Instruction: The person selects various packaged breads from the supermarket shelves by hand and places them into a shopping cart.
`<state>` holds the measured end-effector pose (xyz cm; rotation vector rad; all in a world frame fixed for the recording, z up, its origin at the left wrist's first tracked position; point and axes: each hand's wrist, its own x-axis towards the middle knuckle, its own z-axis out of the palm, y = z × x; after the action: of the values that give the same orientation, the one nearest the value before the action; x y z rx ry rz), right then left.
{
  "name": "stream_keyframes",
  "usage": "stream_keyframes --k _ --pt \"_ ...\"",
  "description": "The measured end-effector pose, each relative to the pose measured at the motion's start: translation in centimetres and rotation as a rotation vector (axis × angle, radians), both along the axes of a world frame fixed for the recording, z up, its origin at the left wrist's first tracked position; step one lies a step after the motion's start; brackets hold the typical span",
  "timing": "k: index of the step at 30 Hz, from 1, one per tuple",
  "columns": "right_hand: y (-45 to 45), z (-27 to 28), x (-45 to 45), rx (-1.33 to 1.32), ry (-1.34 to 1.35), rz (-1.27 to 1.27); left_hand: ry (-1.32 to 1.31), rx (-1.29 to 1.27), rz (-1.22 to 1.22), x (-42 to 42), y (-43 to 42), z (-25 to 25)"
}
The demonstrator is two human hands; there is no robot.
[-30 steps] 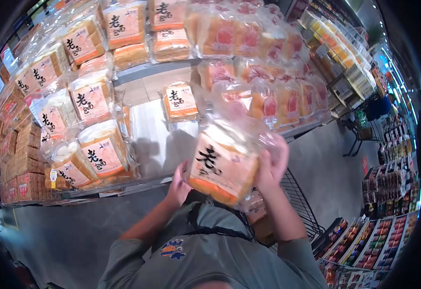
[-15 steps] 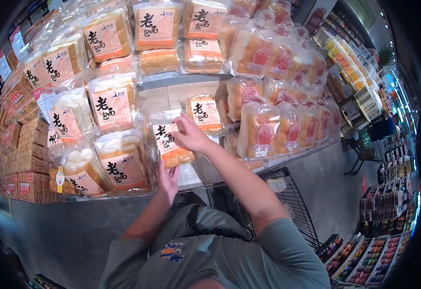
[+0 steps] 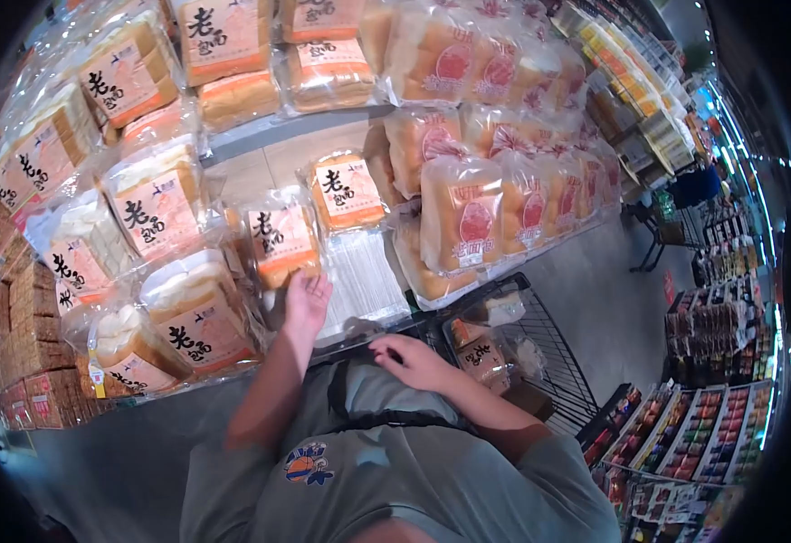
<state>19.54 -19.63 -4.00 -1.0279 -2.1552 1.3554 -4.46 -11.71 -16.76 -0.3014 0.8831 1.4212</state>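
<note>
Two packaged bread loaves lie at the middle of the display: a nearer bread pack [image 3: 284,242] and a second bread pack [image 3: 348,190] up and to its right. Both wear pink-and-orange labels with black characters. My left hand [image 3: 307,300] is at the lower edge of the nearer pack, fingers loosely apart; whether it presses on the pack is hard to see. In front of my waist hovers my right hand [image 3: 411,361], holding nothing, its fingers apart. Below the second pack shows a pale ribbed shelf panel [image 3: 364,276].
More bread packs [image 3: 198,308] stand in rows on the left. Clear-bagged loaves [image 3: 463,214] with red print fill the right. A black wire shopping cart [image 3: 549,362] holding packages stands by the display's front edge. Another cart [image 3: 667,231] is farther right.
My right hand has let go of the nearer bread pack and drawn back to my waist. My left hand stays at its lower edge. The view has shifted.
</note>
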Motion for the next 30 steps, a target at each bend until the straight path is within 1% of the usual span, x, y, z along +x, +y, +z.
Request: stream_keyframes --k 2,3,4,5,6,8,9,11,12,14,16,17,18,20,21,22,23,24,26,27,29,30 --pt "-1.0 -0.7 2.4 -0.064 -0.058 -0.171 -0.015 0.058 0.002 -0.7 1.5 -1.7" --pt "-1.2 -1.2 3.7 -0.079 -0.112 -0.190 -0.029 0.097 -0.006 -0.8 2.8 -2.4" --pt "-1.8 -1.3 4.8 -0.083 -0.124 -0.231 0.005 0.053 0.034 -0.6 3.9 -1.5" --pt "-2.0 -1.5 5.5 -0.003 -0.158 -0.209 0.066 -0.025 0.096 -0.4 5.1 -0.8" --pt "-2.2 -1.9 5.8 0.074 -0.184 -0.181 0.073 -0.021 0.069 -0.5 6.2 -0.1" --pt "-3.4 -3.0 6.8 0.011 -0.197 -0.197 0.052 -0.075 0.127 -1.2 7.6 0.7" --pt "-4.2 -3.6 7.4 -0.036 -0.155 -0.234 0.064 -0.083 0.104 -1.6 8.1 -0.2" --pt "-5.9 -4.5 8.6 -0.094 -0.112 -0.302 0.085 0.110 0.145 -2.2 9.2 -2.6" --pt "-6.6 -4.8 9.5 -0.115 -0.121 -0.358 0.084 0.104 0.108 -2.2 9.1 -2.7" --pt "-7.9 -5.1 11.4 -0.142 -0.130 -0.462 0.097 0.200 -0.002 -2.3 8.1 -2.4" --pt "-9.9 -5.4 13.6 -0.154 -0.274 -0.457 0.147 0.115 -0.096 -3.7 7.6 -5.8" --pt "-11.3 -6.1 14.6 -0.164 -0.282 -0.514 0.012 0.066 -0.112 -1.9 6.5 -3.7" --pt "-12.6 -7.1 15.6 -0.129 -0.317 -0.536 -0.125 0.010 -0.129 0.2 5.2 0.3" --pt "-15.2 -8.1 18.2 -0.104 -0.363 -0.592 -0.043 -0.019 -0.208 4.1 3.3 6.0" --pt "-16.2 -8.4 19.2 -0.181 -0.387 -0.636 -0.045 -0.022 -0.236 5.6 2.8 7.5" --pt "-16.9 -8.8 19.9 -0.258 -0.403 -0.667 -0.029 0.105 -0.291 6.6 2.3 8.8" --pt "-18.0 -9.2 20.8 -0.244 -0.363 -0.731 -0.009 0.234 -0.336 7.4 1.6 9.8" --pt "-19.0 -10.0 22.1 -0.248 -0.348 -0.728 0.007 0.232 -0.338 8.5 1.2 10.7" --pt "-20.0 -12.3 23.9 -0.279 -0.353 -0.822 0.005 0.316 -0.376 11.0 1.0 12.4" --pt "-19.8 -13.9 23.8 -0.286 -0.335 -0.804 0.005 0.353 -0.388 12.0 0.5 13.2" --pt "-21.8 -16.4 26.3 0.118 -0.179 -1.191 0.068 0.372 -0.332 12.6 -0.4 12.9" --pt "-23.3 -18.8 28.2 0.110 -0.217 -1.224 0.114 0.405 -0.304 14.3 -0.5 12.6"
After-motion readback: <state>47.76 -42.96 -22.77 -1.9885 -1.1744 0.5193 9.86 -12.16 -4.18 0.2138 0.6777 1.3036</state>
